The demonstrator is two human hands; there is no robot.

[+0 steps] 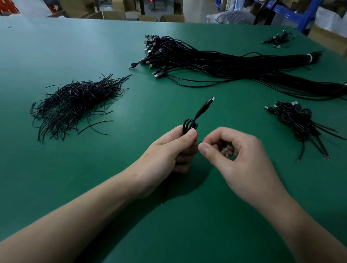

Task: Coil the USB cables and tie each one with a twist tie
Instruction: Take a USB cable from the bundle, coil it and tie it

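My left hand (168,149) grips a coiled black USB cable (190,125) above the green table; its loops stick out above my thumb and the plug (208,102) points up and to the right. The cable's free end hangs below my fist down to the table (163,198). My right hand (239,156) is right beside it, thumb and fingers pinching a thin black twist tie (196,145) at the coil. A heap of loose black twist ties (74,103) lies to the left. Big bundles of uncoiled USB cables (221,62) lie at the back.
A pile of coiled, tied cables (294,118) lies to the right of my hands. A smaller cluster of cables (277,38) sits at the far right corner. White bands (309,57) bind the long bundles. Cardboard boxes and blue shelving stand beyond the table's (53,46) far edge.
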